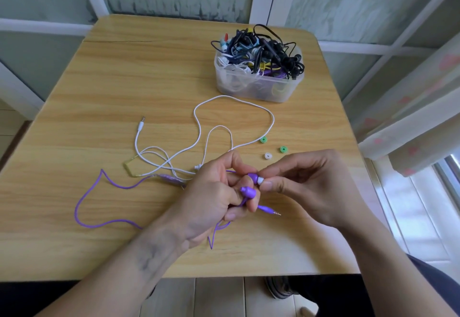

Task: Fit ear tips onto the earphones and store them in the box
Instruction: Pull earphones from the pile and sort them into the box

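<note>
Two bare hands work over a pale wooden table [104, 72], where a clear plastic box [258, 85] at the far right brims with tangled earphones in black, white, blue and yellow. White earphones [199, 127] lie uncoiled at the centre of the tabletop, the plug pointing away to the left. Purple earphones [84, 207] trail in loops from the left side of the table up into the left hand [211, 199], whose curled fingers grip both purple earbuds, the purple plug jutting out to the right below them. At the upper earbud [253, 176], the right hand [306, 187] pinches a white ear tip [260, 180] between thumb and forefinger, against the bud's nozzle. Three loose ear tips rest just beyond the hands: two green ear tips [263, 139] and one translucent ear tip [267, 155] between them.
</note>
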Available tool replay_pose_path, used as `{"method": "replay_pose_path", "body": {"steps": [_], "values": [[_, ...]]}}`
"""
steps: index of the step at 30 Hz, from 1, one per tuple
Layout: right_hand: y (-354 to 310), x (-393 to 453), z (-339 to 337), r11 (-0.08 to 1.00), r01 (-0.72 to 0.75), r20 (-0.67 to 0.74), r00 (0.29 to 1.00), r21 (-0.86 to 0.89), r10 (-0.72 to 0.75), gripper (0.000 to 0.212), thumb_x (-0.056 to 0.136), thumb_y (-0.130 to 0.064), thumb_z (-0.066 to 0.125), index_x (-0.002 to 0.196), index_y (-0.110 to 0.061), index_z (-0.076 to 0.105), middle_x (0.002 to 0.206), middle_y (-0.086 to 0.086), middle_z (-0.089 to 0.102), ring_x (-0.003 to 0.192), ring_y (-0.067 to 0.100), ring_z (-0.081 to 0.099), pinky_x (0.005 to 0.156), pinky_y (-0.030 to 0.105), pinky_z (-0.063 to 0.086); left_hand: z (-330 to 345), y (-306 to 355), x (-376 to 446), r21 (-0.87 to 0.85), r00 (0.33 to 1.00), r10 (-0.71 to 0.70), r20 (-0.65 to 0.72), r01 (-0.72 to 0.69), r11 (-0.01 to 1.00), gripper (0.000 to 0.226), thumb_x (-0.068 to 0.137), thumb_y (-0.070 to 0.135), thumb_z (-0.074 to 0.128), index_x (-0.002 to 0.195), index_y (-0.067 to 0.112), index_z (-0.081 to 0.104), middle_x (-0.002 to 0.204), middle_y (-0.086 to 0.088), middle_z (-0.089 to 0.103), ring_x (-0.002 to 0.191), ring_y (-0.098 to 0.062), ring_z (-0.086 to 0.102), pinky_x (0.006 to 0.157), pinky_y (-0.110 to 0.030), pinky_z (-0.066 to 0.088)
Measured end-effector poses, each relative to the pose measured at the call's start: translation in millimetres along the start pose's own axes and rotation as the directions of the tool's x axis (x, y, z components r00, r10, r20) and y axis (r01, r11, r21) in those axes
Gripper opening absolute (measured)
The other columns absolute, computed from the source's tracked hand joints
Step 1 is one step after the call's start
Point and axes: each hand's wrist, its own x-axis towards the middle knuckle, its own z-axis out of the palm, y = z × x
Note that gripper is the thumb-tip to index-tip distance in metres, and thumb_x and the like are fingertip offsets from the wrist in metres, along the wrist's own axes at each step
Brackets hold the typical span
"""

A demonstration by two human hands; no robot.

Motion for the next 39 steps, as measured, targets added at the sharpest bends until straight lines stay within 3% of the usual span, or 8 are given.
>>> {"method": "replay_pose_path", "body": {"steps": [3,8,19,22,26,30,35,39], "values": [[0.4,-0.1,-0.3,0.999,-0.011,0.004,1.0,0.033,0.011,0.012,0.065,-0.011,0.08,0.077,-0.01,0.079,0.078,0.007,0.077,0.074,0.02,0.075,0.07,0.026,0.058,0.3,1.4,-1.6,0.068,1.0,0.013,-0.008,-0.012,0.998,0.044,0.07,-0.035,0.026,0.083,0.005,0.041,0.055,-0.014,0.048,0.031,-0.006,0.037,0.034,-0.013,0.023],[2.1,0.4,-1.0,0.998,-0.036,0.022,0.999,0.061,0.035,0.015,0.063,-0.012,0.081,0.078,-0.009,0.079,0.077,0.009,0.077,0.073,0.02,0.074,0.072,0.03,0.059,5.7,4.5,-4.2,0.094,0.998,0.067,-0.022,-0.064,0.993,0.032,0.088,-0.026,0.037,0.08,0.004,0.04,0.054,-0.013,0.048,0.031,-0.005,0.039,0.035,-0.01,0.029],[4.8,0.5,-2.0,0.996,-0.039,0.032,0.999,0.08,0.037,0.013,0.065,-0.01,0.08,0.076,-0.004,0.078,0.079,0.012,0.077,0.074,0.022,0.075,0.071,0.031,0.06,4.9,-6.1,-1.5,0.239,0.973,0.218,-0.076,-0.195,0.951,0.025,0.092,-0.015,0.045,0.081,0.007,0.045,0.054,-0.006,0.058,0.046,-0.015,0.049,0.05,-0.02,0.042],[6.6,1.3,-3.3,0.999,0.003,0.042,0.999,0.041,-0.004,0.012,0.066,-0.009,0.081,0.077,-0.007,0.078,0.079,0.009,0.077,0.073,0.02,0.074,0.071,0.03,0.059,7.5,-5.0,-1.9,0.1,0.99,0.116,-0.08,-0.108,0.989,0.029,0.089,-0.025,0.037,0.081,0.003,0.041,0.049,-0.011,0.051,0.037,-0.01,0.043,0.039,-0.012,0.035],[10.2,2.3,-3.1,0.996,0.088,0.066,0.994,0.021,-0.089,0.013,0.068,-0.022,0.084,0.08,-0.016,0.08,0.076,0.005,0.076,0.067,0.02,0.07,0.066,0.031,0.056,-0.5,-1.8,-1.0,-0.018,1.0,-0.012,0.011,0.012,1.0,0.04,0.056,-0.023,0.032,0.082,0.007,0.041,0.047,-0.014,0.048,0.034,-0.01,0.038,0.034,-0.015,0.019],[13.7,3.8,-4.9,0.993,0.119,0.081,0.99,-0.028,-0.116,0.015,0.066,-0.016,0.085,0.08,-0.013,0.079,0.078,0.006,0.074,0.069,0.021,0.069,0.066,0.027,0.053,-1.9,-3.0,-1.8,0.044,0.999,-0.034,0.006,0.034,0.998,0.051,0.063,-0.036,0.017,0.083,0.006,0.038,0.047,-0.012,0.044,0.034,-0.01,0.04,0.034,-0.013,0.02],[18.1,1.8,2.9,0.987,0.162,-0.053,0.985,-0.021,-0.163,0.011,0.068,-0.009,0.084,0.077,-0.008,0.078,0.079,0.006,0.07,0.071,0.019,0.066,0.065,0.028,0.051,4.8,-1.1,-1.3,0.032,0.996,0.044,-0.084,-0.041,0.999,0.046,0.072,-0.037,0.02,0.081,0.004,0.039,0.049,-0.012,0.045,0.036,-0.01,0.04,0.035,-0.011,0.032],[16.6,-0.7,19.7,0.975,0.18,-0.18,0.963,-0.129,-0.201,0.013,0.076,-0.004,0.081,0.085,-0.013,0.08,0.081,0.0,0.076,0.073,0.018,0.071,0.067,0.027,0.054,7.1,-10.2,6.1,0.138,0.942,0.223,-0.251,-0.193,0.971,0.032,0.09,-0.02,0.041,0.08,0.01,0.043,0.049,-0.003,0.052,0.044,-0.014,0.045,0.049,-0.023,0.041]]}}
